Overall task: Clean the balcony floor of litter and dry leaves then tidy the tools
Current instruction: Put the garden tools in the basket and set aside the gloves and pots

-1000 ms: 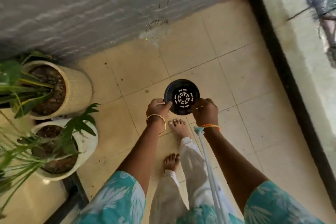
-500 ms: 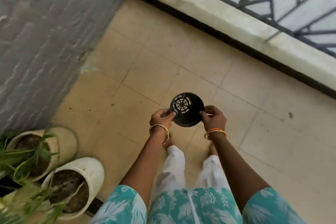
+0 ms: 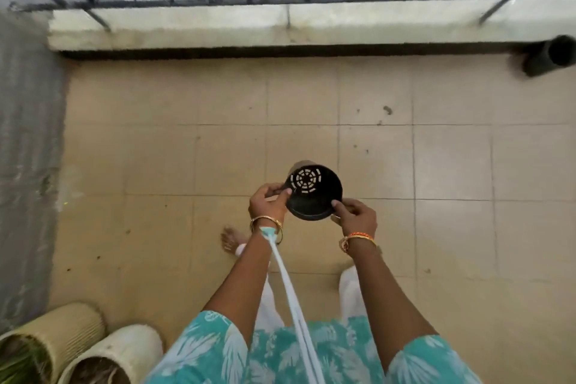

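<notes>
Fingers of the left hand (image 3: 267, 203) and right hand (image 3: 357, 217) pinch the round black plastic slotted-bottom pot (image 3: 313, 193) at nine and four o'clock, seemingly steadying it for carrying.

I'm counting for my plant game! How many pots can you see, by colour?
Black pot, held in both hands: 1
Tan ribbed pot: 1
Cream ribbed pot: 1
Total: 3

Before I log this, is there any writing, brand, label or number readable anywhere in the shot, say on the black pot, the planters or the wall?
None readable.
black pot, held by the left hand and the right hand: only drainage slots, no text.
two ribbed planters: no label visible.
wall and ledge: bare.
</notes>
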### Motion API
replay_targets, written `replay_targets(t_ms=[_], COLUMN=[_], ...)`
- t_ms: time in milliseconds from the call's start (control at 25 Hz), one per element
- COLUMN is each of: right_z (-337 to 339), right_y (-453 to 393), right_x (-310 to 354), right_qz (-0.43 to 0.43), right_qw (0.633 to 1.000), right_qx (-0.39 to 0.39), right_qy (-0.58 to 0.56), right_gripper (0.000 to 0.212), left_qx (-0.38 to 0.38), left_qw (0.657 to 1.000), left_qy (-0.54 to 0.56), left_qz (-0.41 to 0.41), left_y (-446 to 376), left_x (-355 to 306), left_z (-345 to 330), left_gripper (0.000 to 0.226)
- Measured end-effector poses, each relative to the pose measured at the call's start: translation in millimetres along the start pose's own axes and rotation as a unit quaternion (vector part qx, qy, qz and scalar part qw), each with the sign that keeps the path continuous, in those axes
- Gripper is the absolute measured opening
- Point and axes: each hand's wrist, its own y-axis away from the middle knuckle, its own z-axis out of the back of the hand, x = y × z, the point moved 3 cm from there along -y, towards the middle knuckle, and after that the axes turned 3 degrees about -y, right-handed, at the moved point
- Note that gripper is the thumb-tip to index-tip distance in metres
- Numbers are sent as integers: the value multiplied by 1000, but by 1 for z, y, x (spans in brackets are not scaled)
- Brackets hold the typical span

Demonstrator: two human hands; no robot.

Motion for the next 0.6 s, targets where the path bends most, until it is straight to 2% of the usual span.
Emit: replay_targets(t_ms=[160, 360, 480, 600], right_z=[123, 264, 323, 369], right_y=[-35, -78, -106, -152], right_x=[28, 72, 92, 114], right_qz=[-10, -1, -12, -23], right_qw=[997, 992, 983, 970], right_qx=[-35, -109, -159, -204], right_qy=[-63, -58, -87, -132], right_gripper=[15, 7, 6, 7], left_qx=[57, 143, 186, 224], left_qw=[998, 987, 979, 967], left_qy=[-22, -45, -83, -117], left_qz=[-14, 64, 31, 18], left_y=[70, 148, 179, 186], left_x=[-19, -32, -54, -78], left_z=[-116, -251, -319, -395], left_gripper=[20, 18, 9, 14])
